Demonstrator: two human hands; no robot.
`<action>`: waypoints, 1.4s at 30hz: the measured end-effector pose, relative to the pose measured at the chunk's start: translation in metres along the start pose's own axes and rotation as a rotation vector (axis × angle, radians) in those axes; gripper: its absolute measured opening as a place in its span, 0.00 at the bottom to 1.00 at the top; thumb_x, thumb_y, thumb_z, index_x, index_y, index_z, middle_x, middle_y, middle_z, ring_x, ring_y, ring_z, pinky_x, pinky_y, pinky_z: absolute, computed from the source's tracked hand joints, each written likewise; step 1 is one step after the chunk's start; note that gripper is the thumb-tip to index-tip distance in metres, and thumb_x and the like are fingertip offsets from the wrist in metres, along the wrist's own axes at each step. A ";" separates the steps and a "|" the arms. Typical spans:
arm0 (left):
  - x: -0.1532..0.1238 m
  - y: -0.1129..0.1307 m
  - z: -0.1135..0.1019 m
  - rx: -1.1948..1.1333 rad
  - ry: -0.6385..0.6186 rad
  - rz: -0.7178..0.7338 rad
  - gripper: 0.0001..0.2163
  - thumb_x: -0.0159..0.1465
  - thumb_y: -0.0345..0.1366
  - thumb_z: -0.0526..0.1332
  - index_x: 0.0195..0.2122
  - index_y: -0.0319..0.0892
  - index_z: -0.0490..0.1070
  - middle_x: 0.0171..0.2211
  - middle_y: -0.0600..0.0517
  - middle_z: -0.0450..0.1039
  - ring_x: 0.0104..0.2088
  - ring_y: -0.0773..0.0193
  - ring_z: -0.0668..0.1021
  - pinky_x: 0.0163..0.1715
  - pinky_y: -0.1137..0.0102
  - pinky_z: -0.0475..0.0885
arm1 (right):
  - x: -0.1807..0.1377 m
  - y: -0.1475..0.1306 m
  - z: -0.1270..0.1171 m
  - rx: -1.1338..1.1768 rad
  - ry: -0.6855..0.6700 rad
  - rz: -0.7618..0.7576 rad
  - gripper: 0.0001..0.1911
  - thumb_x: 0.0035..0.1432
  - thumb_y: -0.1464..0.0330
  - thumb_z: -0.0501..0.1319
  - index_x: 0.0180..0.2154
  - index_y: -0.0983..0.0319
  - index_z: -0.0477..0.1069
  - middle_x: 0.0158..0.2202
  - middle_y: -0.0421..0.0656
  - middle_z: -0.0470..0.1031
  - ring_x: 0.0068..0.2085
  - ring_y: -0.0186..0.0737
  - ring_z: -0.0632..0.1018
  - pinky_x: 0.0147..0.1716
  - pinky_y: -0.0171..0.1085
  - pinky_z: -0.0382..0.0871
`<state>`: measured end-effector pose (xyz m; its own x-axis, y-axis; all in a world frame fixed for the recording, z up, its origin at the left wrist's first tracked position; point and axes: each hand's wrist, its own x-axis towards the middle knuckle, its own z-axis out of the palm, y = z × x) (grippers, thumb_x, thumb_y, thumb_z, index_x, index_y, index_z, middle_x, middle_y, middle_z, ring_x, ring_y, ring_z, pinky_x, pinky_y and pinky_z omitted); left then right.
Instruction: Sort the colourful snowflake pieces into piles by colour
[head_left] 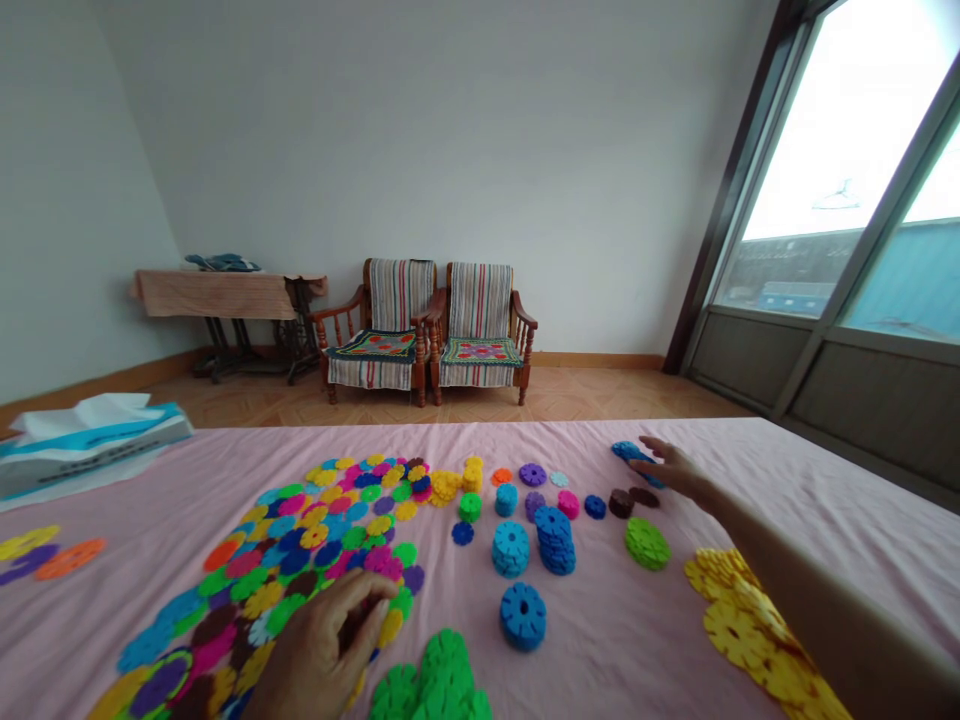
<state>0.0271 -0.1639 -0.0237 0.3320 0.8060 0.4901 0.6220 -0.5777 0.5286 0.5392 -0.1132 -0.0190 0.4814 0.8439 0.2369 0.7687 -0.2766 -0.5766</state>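
I'm seeing right hand point(667, 466) spread at blue discs point(625, 450), low forearm point(817, 600) risking toppling yellow discs point(739, 630) behind it; left hand point(322, 640) curled, pinch unclear.

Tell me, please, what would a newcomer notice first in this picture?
The eye would probably fall first on the spread of many-coloured discs on the left of the pink cloth, with the left hand over its near part. Next, perhaps, come the yellow discs at the lower right and the two wooden armchairs before the far wall.
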 end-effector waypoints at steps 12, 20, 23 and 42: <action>0.000 -0.001 0.000 0.022 -0.051 -0.023 0.06 0.61 0.38 0.59 0.33 0.48 0.75 0.28 0.57 0.80 0.28 0.66 0.81 0.27 0.78 0.75 | -0.068 -0.085 -0.041 0.248 0.047 -0.260 0.18 0.57 0.58 0.57 0.43 0.63 0.70 0.38 0.48 0.79 0.38 0.43 0.79 0.35 0.38 0.74; 0.002 0.002 -0.002 0.040 -0.037 -0.006 0.06 0.61 0.38 0.58 0.32 0.48 0.75 0.28 0.57 0.80 0.28 0.66 0.81 0.29 0.78 0.75 | -0.156 -0.123 0.006 0.112 -0.178 -0.437 0.16 0.50 0.65 0.62 0.43 0.60 0.69 0.41 0.47 0.75 0.42 0.48 0.76 0.40 0.45 0.70; 0.003 0.003 -0.003 0.036 -0.027 -0.006 0.06 0.61 0.38 0.58 0.32 0.48 0.75 0.29 0.57 0.80 0.29 0.66 0.82 0.29 0.78 0.75 | -0.168 -0.132 0.013 -0.015 -0.183 -0.497 0.27 0.52 0.66 0.60 0.55 0.63 0.62 0.53 0.53 0.68 0.53 0.52 0.69 0.50 0.50 0.64; 0.002 -0.003 0.000 0.039 -0.046 -0.033 0.06 0.60 0.39 0.59 0.33 0.49 0.76 0.29 0.57 0.81 0.29 0.64 0.82 0.29 0.77 0.76 | -0.156 -0.164 0.009 -0.227 -0.457 -0.526 0.31 0.49 0.68 0.63 0.55 0.67 0.65 0.53 0.54 0.68 0.56 0.54 0.65 0.56 0.47 0.56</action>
<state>0.0259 -0.1611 -0.0241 0.3430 0.8300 0.4398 0.6598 -0.5462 0.5161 0.3336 -0.1953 0.0316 -0.1609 0.9852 0.0596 0.9422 0.1713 -0.2881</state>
